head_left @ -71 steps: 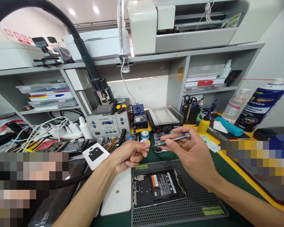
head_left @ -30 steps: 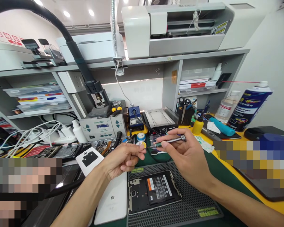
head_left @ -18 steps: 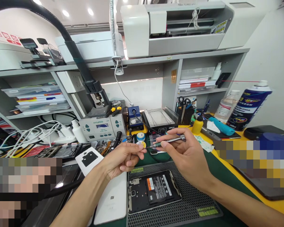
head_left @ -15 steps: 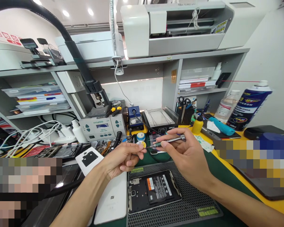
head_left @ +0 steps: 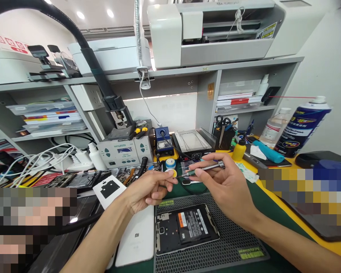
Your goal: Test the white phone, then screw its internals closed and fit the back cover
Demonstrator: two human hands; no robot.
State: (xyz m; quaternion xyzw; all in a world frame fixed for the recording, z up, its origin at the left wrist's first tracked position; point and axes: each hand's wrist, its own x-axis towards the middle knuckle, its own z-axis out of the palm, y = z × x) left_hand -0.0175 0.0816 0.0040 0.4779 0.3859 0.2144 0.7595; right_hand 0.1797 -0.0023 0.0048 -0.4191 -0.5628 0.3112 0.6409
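Note:
My right hand [head_left: 229,185] is closed around a slim metal screwdriver [head_left: 207,167], which lies nearly level and points left. At its tip, the thumb and forefinger of my left hand [head_left: 152,191] are pinched together; whatever is between them is too small to make out. Below both hands, an opened tablet or large phone [head_left: 170,237] lies on a black perforated mat [head_left: 233,242]. Its black battery [head_left: 194,225] with an orange label is exposed. To its left rests a white back cover [head_left: 136,246] with a logo, partly hidden by my left forearm.
A hot-air station [head_left: 122,151] and a flat heating plate [head_left: 194,144] stand behind the hands. A white card [head_left: 108,191] with a black cutout shape lies left. On the right are a yellow bottle [head_left: 238,150], a blue spray can [head_left: 301,129] and a clear bottle [head_left: 274,127].
The whole view has shifted slightly, so things sit a little further right. Both hands keep almost the same pose, with the screwdriver tip still at my left fingertips.

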